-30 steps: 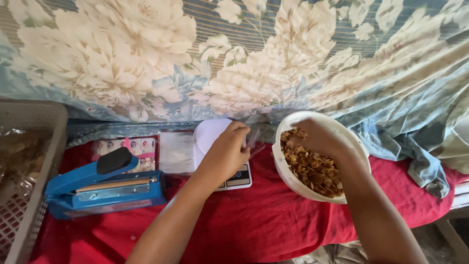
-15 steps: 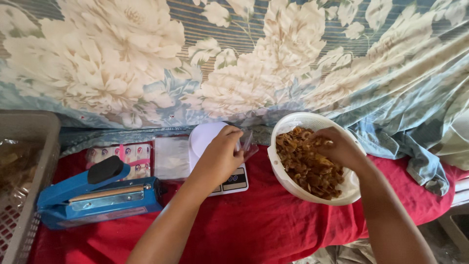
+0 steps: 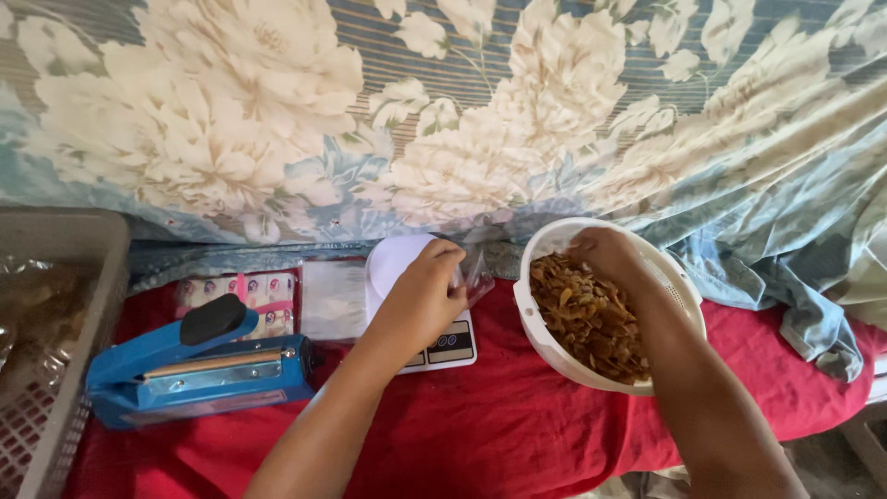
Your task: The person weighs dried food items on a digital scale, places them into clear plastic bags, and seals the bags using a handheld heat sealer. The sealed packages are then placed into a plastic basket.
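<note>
Left hand: our left hand rests over a white kitchen scale, fingers curled together and pinching a small clear plastic bag at the scale's right edge.
Right hand: our right hand reaches into a white bowl; the fingers dip among the snacks, and we cannot tell whether they are apart or closed.
Bowl contents: brown fried snack pieces fill the bowl, which sits just right of the scale.
Surface: a red cloth covers the table.
Left side: a blue bag sealer lies near the scale, with a grey plastic basket beyond it.
Background: a flowered curtain hangs behind.
</note>
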